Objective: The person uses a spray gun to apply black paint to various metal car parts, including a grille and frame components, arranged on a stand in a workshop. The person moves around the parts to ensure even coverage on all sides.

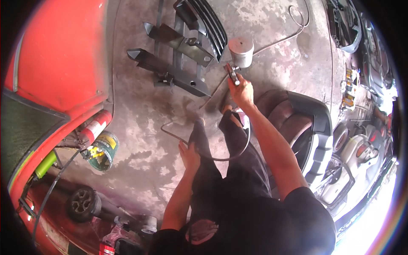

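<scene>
My right hand [242, 92] is wrapped round a spray gun [233, 76] held out ahead of me, above the floor. Right beside the gun is a pale grey cylindrical cup [241, 53] with a reddish top; whether it is joined to the gun I cannot tell. A thin hose [225, 159] drops below my right wrist and loops across my legs to the left. My left hand [190, 158] is low by my left leg, its fingers closed about the hose. Dark grey plastic car parts [170, 76] lie across a rack [178, 23], left of the gun.
A red vehicle body [63, 51] fills the left, with a fire extinguisher [95, 125] and a green bucket [104, 151] beside it. Tyres [293, 125] and a dark bumper [318, 140] stand close to my right. Another hose [280, 41] trails over the stained concrete floor [144, 153].
</scene>
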Action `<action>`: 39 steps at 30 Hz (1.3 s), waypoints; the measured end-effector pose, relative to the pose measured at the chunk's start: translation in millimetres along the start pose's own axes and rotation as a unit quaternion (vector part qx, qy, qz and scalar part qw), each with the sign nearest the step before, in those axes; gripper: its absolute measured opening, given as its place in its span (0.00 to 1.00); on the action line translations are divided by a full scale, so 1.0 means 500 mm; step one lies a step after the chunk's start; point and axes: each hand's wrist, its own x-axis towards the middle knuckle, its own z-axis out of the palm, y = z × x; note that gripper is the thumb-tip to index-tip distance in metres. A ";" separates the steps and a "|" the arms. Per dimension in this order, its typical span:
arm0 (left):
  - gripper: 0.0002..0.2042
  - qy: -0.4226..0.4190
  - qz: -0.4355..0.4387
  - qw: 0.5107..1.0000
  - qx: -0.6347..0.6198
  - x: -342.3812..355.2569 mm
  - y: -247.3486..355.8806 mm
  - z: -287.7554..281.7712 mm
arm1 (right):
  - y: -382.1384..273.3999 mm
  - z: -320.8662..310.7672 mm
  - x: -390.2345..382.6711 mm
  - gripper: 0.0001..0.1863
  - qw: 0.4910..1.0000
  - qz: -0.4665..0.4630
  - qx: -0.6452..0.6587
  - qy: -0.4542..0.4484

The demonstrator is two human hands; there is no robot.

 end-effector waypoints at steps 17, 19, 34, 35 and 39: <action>0.18 -0.088 -0.029 0.996 -0.001 -0.023 -0.061 0.034 | -0.022 0.067 0.130 0.19 0.995 -0.060 -0.054 0.063; 0.18 -0.094 -0.029 0.995 -0.001 -0.020 -0.060 0.030 | 0.012 0.068 0.085 0.19 0.997 -0.026 -0.064 0.038; 0.24 -0.028 0.029 0.997 -0.063 -0.009 -0.055 0.060 | -0.220 0.072 0.370 0.22 0.978 -0.171 -0.029 0.114; 0.25 -0.027 0.020 0.998 -0.060 -0.009 -0.051 0.062 | -0.228 0.071 0.385 0.22 0.974 -0.197 0.001 0.115; 0.22 -0.036 -0.011 0.997 -0.062 -0.007 -0.048 0.063 | -0.226 0.059 0.377 0.24 0.973 -0.205 0.006 0.107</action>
